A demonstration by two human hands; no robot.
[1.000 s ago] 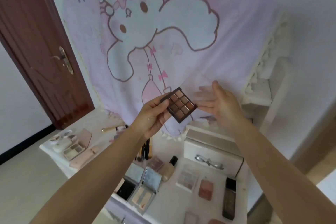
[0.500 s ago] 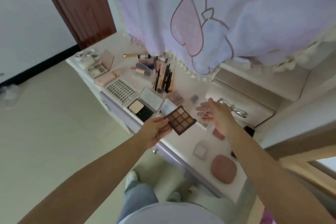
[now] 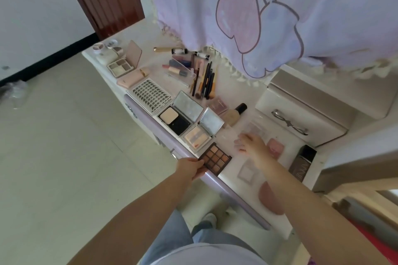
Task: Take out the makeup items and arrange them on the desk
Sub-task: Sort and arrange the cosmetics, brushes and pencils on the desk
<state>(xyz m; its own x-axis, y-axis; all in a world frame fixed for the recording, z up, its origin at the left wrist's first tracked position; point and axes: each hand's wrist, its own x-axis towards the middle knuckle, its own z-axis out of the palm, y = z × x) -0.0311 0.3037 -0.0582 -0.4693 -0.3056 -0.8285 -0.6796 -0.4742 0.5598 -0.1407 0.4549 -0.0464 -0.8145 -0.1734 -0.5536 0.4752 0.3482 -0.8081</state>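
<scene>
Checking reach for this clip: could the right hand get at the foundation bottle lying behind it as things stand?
Probably yes. The right hand is open and holds nothing, and the foundation bottle lies uncovered on the desk just beyond its fingers.

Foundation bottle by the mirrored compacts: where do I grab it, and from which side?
Grip the foundation bottle across its beige body, coming from above. It lies flat on the desk, black cap pointing away, with a compact close on its left, so side approaches look cramped.
</scene>
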